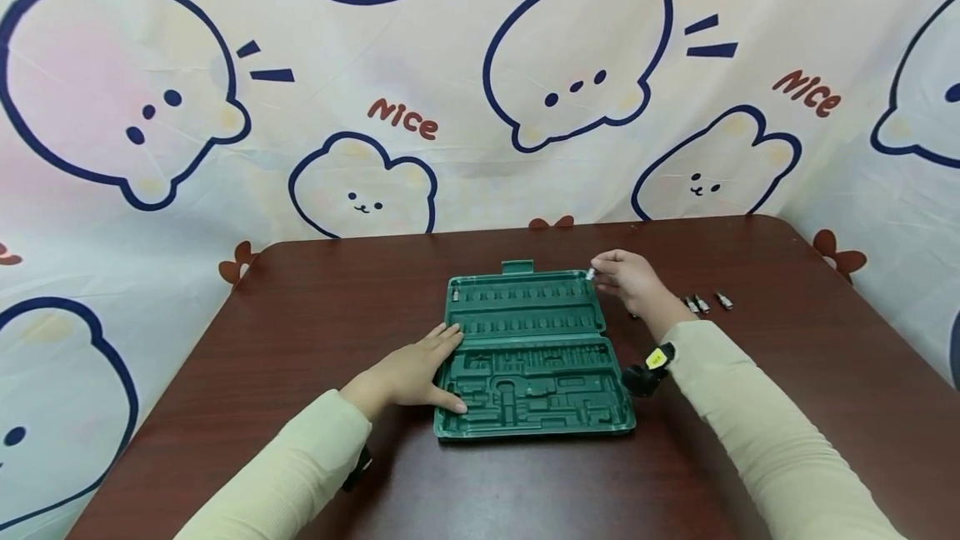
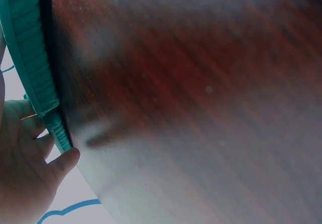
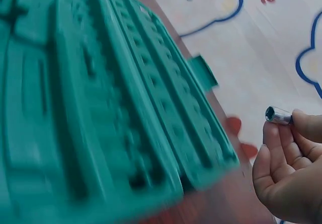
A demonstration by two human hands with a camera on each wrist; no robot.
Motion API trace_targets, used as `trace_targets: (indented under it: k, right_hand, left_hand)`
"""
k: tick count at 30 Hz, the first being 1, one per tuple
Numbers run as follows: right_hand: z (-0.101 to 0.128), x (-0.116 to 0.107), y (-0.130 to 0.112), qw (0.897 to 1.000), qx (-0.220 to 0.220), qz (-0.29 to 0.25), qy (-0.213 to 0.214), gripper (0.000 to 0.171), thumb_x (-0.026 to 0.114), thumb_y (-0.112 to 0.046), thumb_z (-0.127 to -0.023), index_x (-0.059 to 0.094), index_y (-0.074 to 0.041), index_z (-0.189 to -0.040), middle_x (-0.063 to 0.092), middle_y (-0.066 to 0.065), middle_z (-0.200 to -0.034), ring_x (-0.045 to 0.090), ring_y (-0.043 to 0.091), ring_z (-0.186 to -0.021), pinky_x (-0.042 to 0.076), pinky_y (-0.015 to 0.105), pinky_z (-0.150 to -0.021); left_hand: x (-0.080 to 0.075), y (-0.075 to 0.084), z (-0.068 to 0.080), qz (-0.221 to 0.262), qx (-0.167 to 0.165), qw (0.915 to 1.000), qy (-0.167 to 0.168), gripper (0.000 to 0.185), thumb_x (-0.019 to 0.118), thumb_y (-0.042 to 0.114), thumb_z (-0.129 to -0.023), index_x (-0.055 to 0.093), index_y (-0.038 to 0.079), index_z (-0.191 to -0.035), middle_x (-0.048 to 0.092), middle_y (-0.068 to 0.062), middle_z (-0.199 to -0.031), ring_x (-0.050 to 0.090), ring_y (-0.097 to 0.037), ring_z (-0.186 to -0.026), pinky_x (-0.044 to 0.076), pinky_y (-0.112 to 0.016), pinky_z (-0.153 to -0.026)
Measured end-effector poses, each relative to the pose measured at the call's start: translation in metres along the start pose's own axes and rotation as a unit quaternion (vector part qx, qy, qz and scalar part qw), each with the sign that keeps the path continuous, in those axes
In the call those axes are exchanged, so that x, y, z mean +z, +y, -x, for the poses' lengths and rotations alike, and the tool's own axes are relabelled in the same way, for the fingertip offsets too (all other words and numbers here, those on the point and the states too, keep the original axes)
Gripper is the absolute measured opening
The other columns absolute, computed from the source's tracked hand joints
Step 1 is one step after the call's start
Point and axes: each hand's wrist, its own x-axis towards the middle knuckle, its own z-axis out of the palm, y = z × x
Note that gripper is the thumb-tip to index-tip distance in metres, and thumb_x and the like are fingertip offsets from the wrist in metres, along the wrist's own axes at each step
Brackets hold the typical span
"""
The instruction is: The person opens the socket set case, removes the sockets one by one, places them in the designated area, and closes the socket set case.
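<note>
An open green moulded-plastic tool case tray (image 1: 532, 357) lies flat in the middle of a dark reddish-brown wooden table (image 1: 787, 407), its rows of small empty slots facing up. The left hand (image 1: 416, 373) rests on the tray's left edge with the fingers laid out straight and the thumb along the near side, pressing the case down rather than gripping it; the left wrist view shows the thumb tip against the green rim. The right hand (image 1: 630, 280) hovers just past the tray's far right corner and pinches a small silvery metal socket (image 3: 278, 115) between thumb and fingertips, its hollow end pointing toward the case. A single small metal bit (image 1: 456, 295) already sits at the left end of the far row, and a few more small metal bits (image 1: 703, 303) lie loose on the table to the right of the right hand. The likely trouble here is a slip: the socket is short and smooth, held only at one end, so it could drop and roll across the table. If it comes down tilted or over the wrong slot it may not seat in the shallow recess. Pushing hard on that far corner could also tip or slide the light tray if the left hand eases its pressure.
</note>
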Motion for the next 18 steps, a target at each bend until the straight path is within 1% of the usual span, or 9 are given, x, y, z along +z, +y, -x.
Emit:
trace_targets:
  k: [4, 8, 11, 14, 16, 18]
  right_hand:
    - [0.008, -0.029, 0.004, 1.0, 0.002, 0.008, 0.017, 0.02, 0.048, -0.015, -0.089, 0.047, -0.001, -0.103, 0.051, -0.003, -0.081, 0.052, 0.009, -0.073, 0.039, 0.033, -0.082]
    - [0.015, -0.061, 0.011, 0.999, -0.003, 0.011, 0.051, 0.024, 0.049, -0.016, -0.088, 0.047, 0.001, -0.105, 0.054, -0.007, -0.074, 0.053, 0.006, -0.069, 0.043, 0.027, -0.074]
    - [0.02, -0.082, 0.015, 0.997, -0.01, -0.001, 0.08, 0.015, 0.05, -0.014, -0.088, 0.051, -0.003, -0.097, 0.055, -0.009, -0.069, 0.053, 0.005, -0.065, 0.044, 0.024, -0.068]
    - [0.024, -0.1, 0.018, 0.995, -0.017, -0.011, 0.103, 0.006, 0.051, -0.013, -0.087, 0.055, -0.01, -0.085, 0.056, -0.01, -0.067, 0.053, 0.004, -0.064, 0.045, 0.021, -0.064]
    - [0.026, -0.111, 0.02, 0.993, -0.019, -0.01, 0.116, 0.009, 0.051, -0.013, -0.086, 0.057, -0.015, -0.079, 0.056, -0.011, -0.066, 0.053, 0.003, -0.063, 0.045, 0.02, -0.063]
    - [0.028, -0.122, 0.021, 0.991, -0.022, 0.008, 0.131, 0.012, 0.051, -0.014, -0.087, 0.057, -0.018, -0.077, 0.056, -0.013, -0.066, 0.053, 0.002, -0.063, 0.044, 0.02, -0.063]
  left_hand:
    - [0.002, 0.0, -0.001, 0.005, -0.001, 1.0, -0.001, 0.103, 0.057, 0.066, -0.062, 0.017, 0.01, -0.139, 0.01, -0.003, -0.143, 0.004, -0.019, -0.13, 0.029, -0.042, -0.093]
    - [0.003, 0.0, -0.001, 0.006, -0.002, 1.0, -0.002, 0.104, 0.056, 0.066, -0.062, 0.017, 0.01, -0.139, 0.009, -0.002, -0.144, 0.003, -0.019, -0.13, 0.029, -0.042, -0.093]
    - [0.003, 0.0, -0.001, 0.011, -0.005, 0.9999, 0.0, 0.103, 0.057, 0.066, -0.062, 0.017, 0.011, -0.139, 0.009, -0.001, -0.144, 0.003, -0.019, -0.13, 0.029, -0.043, -0.092]
    - [0.002, 0.0, -0.001, 0.017, -0.007, 0.9998, 0.003, 0.103, 0.058, 0.065, -0.061, 0.017, 0.011, -0.139, 0.01, -0.001, -0.143, 0.003, -0.018, -0.13, 0.03, -0.043, -0.092]
    - [0.002, -0.001, -0.001, 0.018, -0.006, 0.9998, 0.005, 0.103, 0.059, 0.065, -0.061, 0.018, 0.01, -0.139, 0.01, -0.001, -0.143, 0.003, -0.019, -0.13, 0.03, -0.043, -0.092]
    - [0.002, -0.001, -0.001, 0.019, -0.004, 0.9998, 0.006, 0.103, 0.058, 0.065, -0.061, 0.018, 0.01, -0.139, 0.01, -0.001, -0.143, 0.004, -0.019, -0.13, 0.03, -0.043, -0.092]
